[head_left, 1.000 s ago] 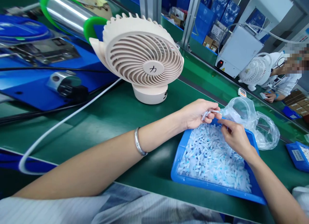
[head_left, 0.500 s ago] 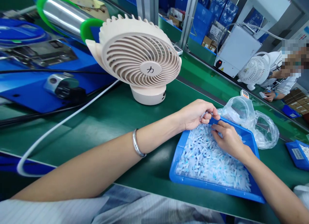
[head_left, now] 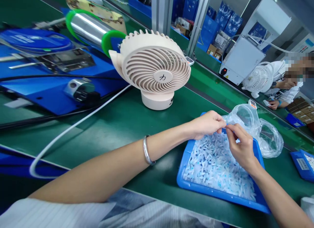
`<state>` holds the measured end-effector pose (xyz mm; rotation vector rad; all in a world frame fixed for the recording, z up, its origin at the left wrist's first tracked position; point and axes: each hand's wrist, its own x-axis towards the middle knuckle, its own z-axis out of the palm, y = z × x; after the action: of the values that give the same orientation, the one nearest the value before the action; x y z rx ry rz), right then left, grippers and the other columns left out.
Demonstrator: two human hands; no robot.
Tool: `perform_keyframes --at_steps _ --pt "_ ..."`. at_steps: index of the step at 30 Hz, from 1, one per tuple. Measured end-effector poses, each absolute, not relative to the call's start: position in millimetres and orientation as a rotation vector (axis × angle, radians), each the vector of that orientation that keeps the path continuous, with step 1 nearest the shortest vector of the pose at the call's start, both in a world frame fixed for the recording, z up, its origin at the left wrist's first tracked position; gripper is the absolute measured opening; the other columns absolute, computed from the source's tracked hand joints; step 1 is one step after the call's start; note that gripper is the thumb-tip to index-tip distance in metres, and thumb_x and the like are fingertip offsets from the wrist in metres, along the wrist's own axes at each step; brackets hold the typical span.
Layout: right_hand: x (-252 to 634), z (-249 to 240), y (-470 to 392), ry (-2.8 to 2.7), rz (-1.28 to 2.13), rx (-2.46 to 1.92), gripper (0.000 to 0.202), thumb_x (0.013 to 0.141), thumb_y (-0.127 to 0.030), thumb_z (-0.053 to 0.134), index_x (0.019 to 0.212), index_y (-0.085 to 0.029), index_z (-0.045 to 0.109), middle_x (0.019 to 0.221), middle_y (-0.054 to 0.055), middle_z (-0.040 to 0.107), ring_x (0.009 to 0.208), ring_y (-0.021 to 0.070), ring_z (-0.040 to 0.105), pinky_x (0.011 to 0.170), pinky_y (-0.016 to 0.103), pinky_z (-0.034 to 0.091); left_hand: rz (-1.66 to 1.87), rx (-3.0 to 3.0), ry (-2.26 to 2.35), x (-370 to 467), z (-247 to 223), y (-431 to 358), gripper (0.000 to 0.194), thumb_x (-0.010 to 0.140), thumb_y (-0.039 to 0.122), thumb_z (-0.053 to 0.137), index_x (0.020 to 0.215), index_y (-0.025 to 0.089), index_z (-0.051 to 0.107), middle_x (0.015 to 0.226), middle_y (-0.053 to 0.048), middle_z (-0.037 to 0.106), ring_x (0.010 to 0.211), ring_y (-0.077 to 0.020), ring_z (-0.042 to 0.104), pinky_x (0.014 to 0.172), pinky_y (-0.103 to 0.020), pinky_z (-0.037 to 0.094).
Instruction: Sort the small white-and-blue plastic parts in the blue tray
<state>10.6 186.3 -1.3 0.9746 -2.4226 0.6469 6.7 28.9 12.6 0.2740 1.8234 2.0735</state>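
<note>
A blue tray [head_left: 183,166] holds a heap of small white and light-blue plastic pieces [head_left: 211,166]. Above its far edge, my left hand [head_left: 208,124] is closed, fingertips pinched on something too small to make out; a silver bracelet [head_left: 147,150] circles that wrist. My right hand [head_left: 241,144] is over the heap, thumb and forefinger pinched together, their tips meeting the left fingertips. What lies between the fingertips cannot be made out.
A beige fan [head_left: 157,67] stands left of the tray on the green table [head_left: 110,126]. Clear plastic bags [head_left: 267,136] lie beyond the tray. Blue equipment [head_left: 49,87] with cables is at left. Across the bench, a person [head_left: 289,80] sits by a white fan [head_left: 258,79]. A small blue bin [head_left: 303,164] is at right.
My right hand has lifted from over the pieces and its fingertips have come together with those of my left hand. The view has shifted slightly, so the scene sits lower and further right.
</note>
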Motion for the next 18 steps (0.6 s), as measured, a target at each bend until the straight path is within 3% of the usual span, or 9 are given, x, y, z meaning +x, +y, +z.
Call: perform_keyframes --at_steps 6,11,15,18 --pt "13.4 -2.8 184.6 -2.344 0.647 1.030 0.014 0.082 -0.011 0.042 0.085 -0.015 0.055 0.064 0.001 0.046 0.056 0.0100 0.043 0.051 0.024 0.038 2.028 0.290 1.780 6.4 14.6 27.2 0.017 0.070 0.013 0.049 0.053 0.012 0.050 0.047 0.003 0.046 0.039 -0.0041 0.031 0.039 -0.020 0.017" --pt "16.7 -2.5 184.9 -2.315 0.697 0.880 0.020 0.079 -0.013 0.048 0.098 -0.016 0.048 0.072 0.000 0.052 0.048 0.0067 0.042 0.045 0.022 0.038 2.079 0.226 1.713 5.7 16.2 27.1 0.012 0.068 0.008 0.048 0.056 0.011 0.051 0.047 0.002 0.045 0.039 -0.0037 0.031 0.038 -0.019 0.016" --pt "18.3 2.6 185.0 -2.310 0.719 0.940 0.008 0.078 -0.012 0.049 0.083 -0.018 0.051 0.064 -0.002 0.050 0.051 0.0075 0.043 0.050 0.022 0.039 2.104 0.218 1.628 4.9 17.1 26.1 0.013 0.069 0.006 0.046 0.058 0.011 0.051 0.048 0.002 0.045 0.037 -0.0023 0.027 0.038 -0.019 0.015" --pt "18.4 5.3 185.3 -2.306 0.752 0.984 0.011 0.077 -0.011 0.049 0.084 -0.017 0.054 0.063 -0.002 0.051 0.053 0.0085 0.045 0.052 0.024 0.040 2.092 0.222 1.595 4.1 17.3 25.1 0.013 0.070 0.007 0.046 0.058 0.011 0.050 0.048 0.002 0.046 0.036 -0.0013 0.026 0.038 -0.018 0.014"
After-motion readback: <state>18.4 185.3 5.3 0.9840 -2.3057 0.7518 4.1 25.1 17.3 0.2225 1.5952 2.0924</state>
